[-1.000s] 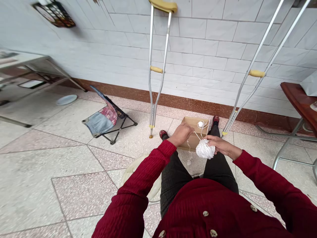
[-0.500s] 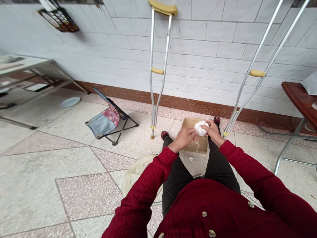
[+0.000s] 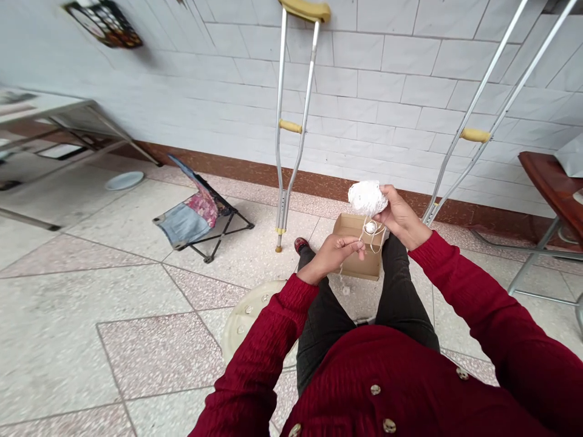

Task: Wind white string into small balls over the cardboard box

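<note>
A ball of white yarn (image 3: 367,197) is held up in my right hand (image 3: 401,218), with the fingers around its right side. Loops of loose yarn (image 3: 377,243) hang below the ball. My left hand (image 3: 339,252) is lower and to the left, pinching a strand of this yarn between thumb and fingers. A loose end dangles beneath the left hand. Under both hands, an open cardboard box (image 3: 364,269) sits on the floor between my feet. A small round white thing (image 3: 370,227) shows among the loops; I cannot tell what it is.
Two crutches lean on the tiled wall, one ahead (image 3: 291,127) and one to the right (image 3: 475,135). A folding chair (image 3: 182,215) stands left, near a plate (image 3: 124,181) on the floor. A round stool (image 3: 241,321) is beside my left leg. Tables flank both sides.
My right hand has lifted the yarn ball up and away from my left hand. The strand between the hands is now longer, with loops hanging. My left hand stays low, pinching the strand.
</note>
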Demonstrator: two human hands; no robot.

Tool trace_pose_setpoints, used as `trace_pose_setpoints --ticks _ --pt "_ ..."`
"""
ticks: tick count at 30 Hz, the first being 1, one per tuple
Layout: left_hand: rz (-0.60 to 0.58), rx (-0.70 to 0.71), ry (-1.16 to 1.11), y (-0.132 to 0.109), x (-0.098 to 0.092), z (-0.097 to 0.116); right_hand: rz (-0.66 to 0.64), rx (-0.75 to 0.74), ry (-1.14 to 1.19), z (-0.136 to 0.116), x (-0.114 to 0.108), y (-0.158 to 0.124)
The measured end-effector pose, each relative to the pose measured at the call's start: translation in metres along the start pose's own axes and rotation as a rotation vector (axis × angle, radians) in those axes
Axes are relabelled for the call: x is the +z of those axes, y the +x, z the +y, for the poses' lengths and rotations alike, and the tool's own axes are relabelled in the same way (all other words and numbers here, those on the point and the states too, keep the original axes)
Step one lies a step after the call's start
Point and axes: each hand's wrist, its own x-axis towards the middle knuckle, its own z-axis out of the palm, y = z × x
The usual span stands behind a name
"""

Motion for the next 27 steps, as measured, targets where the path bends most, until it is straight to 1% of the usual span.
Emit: trace_pose_setpoints --ticks 3,5,7,9,11,12,13,14,15,16,17,19,20,21,23,25,27 --pt "-0.05 -0.033 0.052 -0.003 0.005 -0.025 -0.045 0.082 0.077 0.002 -0.006 -0.006" --pt "-0.024 -0.068 0.142 -0.002 0.001 -0.042 -0.133 0.161 0.051 0.005 -0.014 -0.017" --pt "0.03 -0.09 0.278 0.003 -0.01 -0.053 -0.231 0.241 -0.027 0.013 -0.025 -0.032" --pt "0.04 -0.056 0.458 0.012 -0.021 -0.055 -0.294 0.331 -0.14 0.026 -0.036 -0.047" --pt "-0.001 0.033 0.667 0.024 -0.027 -0.05 -0.315 0.448 -0.276 0.044 -0.047 -0.056" --pt "-0.027 0.077 0.762 0.03 -0.027 -0.045 -0.308 0.492 -0.35 0.055 -0.052 -0.057" --pt "-0.045 0.103 0.84 0.035 -0.025 -0.041 -0.29 0.514 -0.428 0.065 -0.056 -0.056" --pt "-0.047 0.1 0.893 0.039 -0.021 -0.038 -0.251 0.507 -0.512 0.074 -0.059 -0.053" --pt "-0.04 0.066 0.916 0.042 -0.017 -0.036 -0.204 0.463 -0.61 0.083 -0.061 -0.049" --pt "-0.033 0.005 0.907 0.044 -0.013 -0.036 -0.153 0.374 -0.718 0.091 -0.063 -0.044" --pt "-0.034 -0.072 0.858 0.044 -0.01 -0.037 -0.1 0.253 -0.83 0.097 -0.064 -0.039" --pt "-0.066 -0.219 0.629 0.04 -0.008 -0.042 -0.009 -0.008 -1.016 0.107 -0.066 -0.03" --pt "-0.089 -0.266 0.471 0.036 -0.008 -0.045 0.028 -0.102 -1.067 0.109 -0.067 -0.026" --pt "-0.102 -0.288 0.31 0.032 -0.008 -0.047 0.064 -0.154 -1.09 0.111 -0.068 -0.023" --pt "-0.082 -0.284 0.046 0.021 -0.008 -0.047 0.128 -0.175 -1.086 0.111 -0.071 -0.017" --pt "-0.052 -0.254 -0.105 0.013 -0.004 -0.042 0.18 -0.195 -1.051 0.109 -0.073 -0.011" --pt "-0.066 -0.232 -0.198 0.006 0.004 -0.035 0.23 -0.206 -0.953 0.105 -0.072 -0.005"
